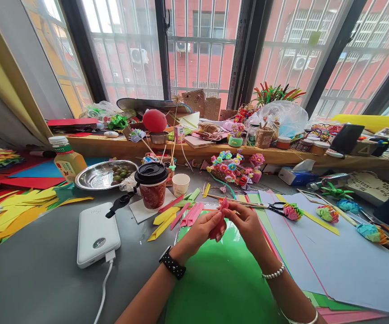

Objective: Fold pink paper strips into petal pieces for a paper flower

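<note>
My left hand (pixel 203 229) and my right hand (pixel 244 222) meet over a green sheet (pixel 221 279) and both pinch a folded pink paper piece (pixel 220 220) that stands upright between the fingertips. A black watch sits on my left wrist, and a bead bracelet on my right. Folded pink, yellow and green paper strips (pixel 177 216) lie just beyond my left hand. Scissors (pixel 275 207) and a finished multicoloured paper flower (pixel 292 211) lie past my right hand.
A white power bank (pixel 96 234) with its cable lies at the left, near a lidded coffee cup (pixel 152 184), a small paper cup (pixel 181 183) and a steel tray (pixel 96 177). White and coloured sheets (pixel 332 252) spread right. The window ledge is crowded with craft items.
</note>
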`<state>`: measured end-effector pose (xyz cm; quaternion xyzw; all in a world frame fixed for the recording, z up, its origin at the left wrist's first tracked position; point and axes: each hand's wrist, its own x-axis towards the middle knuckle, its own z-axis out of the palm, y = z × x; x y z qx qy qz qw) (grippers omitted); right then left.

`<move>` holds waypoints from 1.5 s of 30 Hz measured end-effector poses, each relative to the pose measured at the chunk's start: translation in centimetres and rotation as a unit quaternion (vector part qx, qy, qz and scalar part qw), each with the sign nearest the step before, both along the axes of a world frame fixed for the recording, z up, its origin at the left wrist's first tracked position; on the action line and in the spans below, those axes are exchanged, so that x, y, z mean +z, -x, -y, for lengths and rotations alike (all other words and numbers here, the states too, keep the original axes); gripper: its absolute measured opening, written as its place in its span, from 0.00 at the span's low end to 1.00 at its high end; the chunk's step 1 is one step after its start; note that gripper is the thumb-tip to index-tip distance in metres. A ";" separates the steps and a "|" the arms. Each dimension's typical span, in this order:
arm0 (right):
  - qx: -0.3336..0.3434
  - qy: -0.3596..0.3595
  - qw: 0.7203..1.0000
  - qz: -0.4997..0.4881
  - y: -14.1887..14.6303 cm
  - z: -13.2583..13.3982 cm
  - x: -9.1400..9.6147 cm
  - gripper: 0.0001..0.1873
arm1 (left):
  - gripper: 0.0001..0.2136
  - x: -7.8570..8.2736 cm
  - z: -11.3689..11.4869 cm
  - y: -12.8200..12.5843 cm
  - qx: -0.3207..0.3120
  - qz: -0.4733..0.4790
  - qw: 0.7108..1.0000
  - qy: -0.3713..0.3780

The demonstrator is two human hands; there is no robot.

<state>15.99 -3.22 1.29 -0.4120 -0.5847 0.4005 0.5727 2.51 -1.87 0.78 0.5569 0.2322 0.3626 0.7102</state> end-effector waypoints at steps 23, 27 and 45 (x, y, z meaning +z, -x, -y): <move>-0.036 -0.006 0.999 0.017 0.2 0.3 0.2 0.11 | 0.14 -0.2 -0.1 -0.1 -0.002 -0.075 0.995 -0.065; -0.057 0.001 0.998 0.016 0.3 0.3 0.0 0.12 | 0.14 -0.3 0.0 -0.3 0.022 -0.081 0.995 -0.056; 0.049 0.161 0.974 -0.154 -0.6 -0.6 -0.6 0.10 | 0.12 1.3 -0.4 1.5 0.231 -0.037 0.970 -0.069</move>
